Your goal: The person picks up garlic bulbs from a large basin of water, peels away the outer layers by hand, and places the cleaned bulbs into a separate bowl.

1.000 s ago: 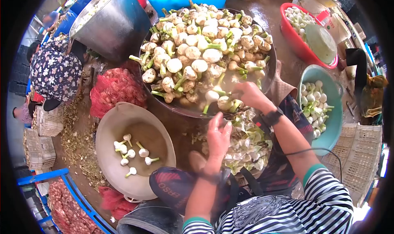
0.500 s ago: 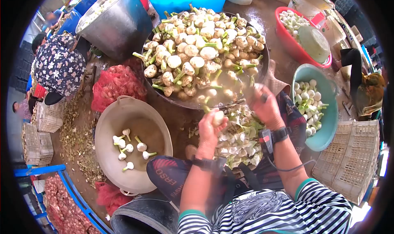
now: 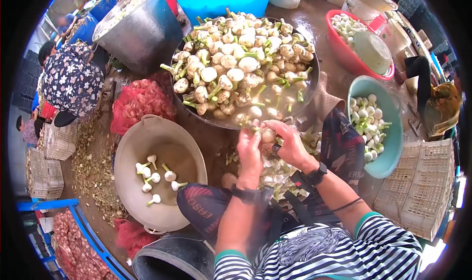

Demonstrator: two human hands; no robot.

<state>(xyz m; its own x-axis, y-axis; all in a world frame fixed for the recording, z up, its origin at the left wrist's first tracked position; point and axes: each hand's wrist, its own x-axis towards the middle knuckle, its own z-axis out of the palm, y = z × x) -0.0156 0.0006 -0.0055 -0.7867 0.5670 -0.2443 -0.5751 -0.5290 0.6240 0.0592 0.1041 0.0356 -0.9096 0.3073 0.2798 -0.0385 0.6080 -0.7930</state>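
My left hand (image 3: 250,154) is closed round a garlic bulb (image 3: 268,135) with a green stem, just beyond my knees. My right hand (image 3: 294,150) meets it from the other side, its thumb and fingers pressed on the bulb. Something small and dark shows under the right palm; its kind is too hidden to tell. Below both hands lies a heap of garlic peelings (image 3: 279,174). Right in front stands a wide dark pan piled with unpeeled garlic bulbs (image 3: 228,60) in murky water.
To the left, a pale basin (image 3: 129,201) holds several peeled bulbs. A red net sack (image 3: 140,105) lies behind it. At right stand a teal basin (image 3: 388,164) of peeled garlic, a red basin (image 3: 339,49) and plastic crates (image 3: 418,191). A person in a flowered covering (image 3: 71,83) sits at left.
My right hand has come in from the right and down onto the bulb in my left hand. The left hand stays nearly in place, slightly turned.
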